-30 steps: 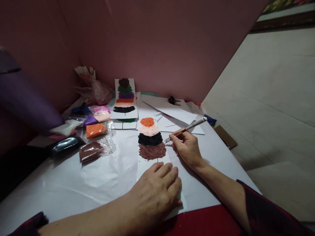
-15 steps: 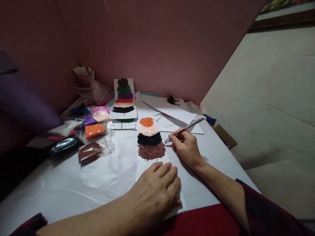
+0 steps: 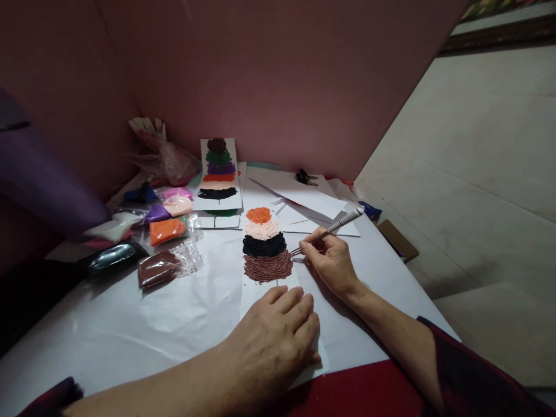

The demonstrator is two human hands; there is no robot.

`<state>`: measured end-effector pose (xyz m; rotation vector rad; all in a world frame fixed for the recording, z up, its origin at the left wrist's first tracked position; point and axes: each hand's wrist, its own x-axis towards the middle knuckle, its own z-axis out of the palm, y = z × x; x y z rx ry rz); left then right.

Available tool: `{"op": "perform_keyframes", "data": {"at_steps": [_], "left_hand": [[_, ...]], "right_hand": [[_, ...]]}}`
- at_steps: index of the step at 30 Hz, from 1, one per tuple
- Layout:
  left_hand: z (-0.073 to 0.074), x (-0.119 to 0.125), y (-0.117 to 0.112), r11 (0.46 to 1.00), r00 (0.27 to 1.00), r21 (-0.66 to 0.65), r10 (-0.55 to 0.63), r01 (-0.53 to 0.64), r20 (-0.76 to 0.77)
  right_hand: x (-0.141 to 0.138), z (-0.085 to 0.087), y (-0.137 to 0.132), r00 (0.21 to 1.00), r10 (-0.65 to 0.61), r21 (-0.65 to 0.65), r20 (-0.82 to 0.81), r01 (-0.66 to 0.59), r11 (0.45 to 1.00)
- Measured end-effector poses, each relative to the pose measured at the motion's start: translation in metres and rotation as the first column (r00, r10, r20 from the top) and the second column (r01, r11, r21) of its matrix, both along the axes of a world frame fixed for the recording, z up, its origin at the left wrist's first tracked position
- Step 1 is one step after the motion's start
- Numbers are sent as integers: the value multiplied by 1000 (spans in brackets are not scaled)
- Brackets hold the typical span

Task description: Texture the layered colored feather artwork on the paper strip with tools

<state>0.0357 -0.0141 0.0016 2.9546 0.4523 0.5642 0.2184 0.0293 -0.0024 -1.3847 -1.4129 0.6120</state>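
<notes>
A white card (image 3: pixel 260 295) lies in front of me with clay bands pressed on it: orange on top, then pale pink, black and brown (image 3: pixel 268 266). My left hand (image 3: pixel 278 333) lies flat on the card's near end, fingers stretched out. My right hand (image 3: pixel 332 260) pinches a thin tool with a white patterned handle (image 3: pixel 341 222), its metal tip touching the right edge of the brown clay.
A second card (image 3: pixel 218 174) with several coloured clay bands leans at the back. Bags of clay sit to the left: brown (image 3: pixel 158 269), orange (image 3: pixel 167 230), pink (image 3: pixel 179 204). A black pouch (image 3: pixel 113 255) lies further left. Loose white sheets and a black clip (image 3: pixel 305 176) lie behind.
My right hand has slid slightly down and toward me, bringing the tool's tip from beside the black band to the edge of the brown band. My left hand stays flat.
</notes>
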Motion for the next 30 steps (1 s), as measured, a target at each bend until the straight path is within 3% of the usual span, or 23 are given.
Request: {"op": "perform_keyframes", "data": {"at_steps": [9,13,16,18,20,23,28,30], "left_hand": [[1,0,1,1000,1000,2,-3,3,20],[5,1,1,1000,989,-24,-8,11,148],[10,-1,1,995,911,-69,95,-73,402],[13,-3,1,975,823,-183,205,-125,530],[15,-5,2,925,746,-354,333,-139,577],[16,-7,4,836,678,-525,480,-160,556],[20,-8,7,850,761,-524,378,-60,527],[22,-9,6,832,771,-553,384,-49,508]], "right_hand": [[2,0,-2,999,42,33,-21,-41,999],[0,3,-4,998,52,82,-45,-49,995],[-4,7,-12,994,108,251,-11,-102,963],[-8,10,-20,987,157,414,23,-152,898],[-12,13,-28,980,195,509,46,-191,839],[-15,16,-37,963,266,525,48,-251,813],[-19,20,-47,901,432,455,31,-398,797],[-19,21,-47,883,468,423,-23,-416,805]]}}
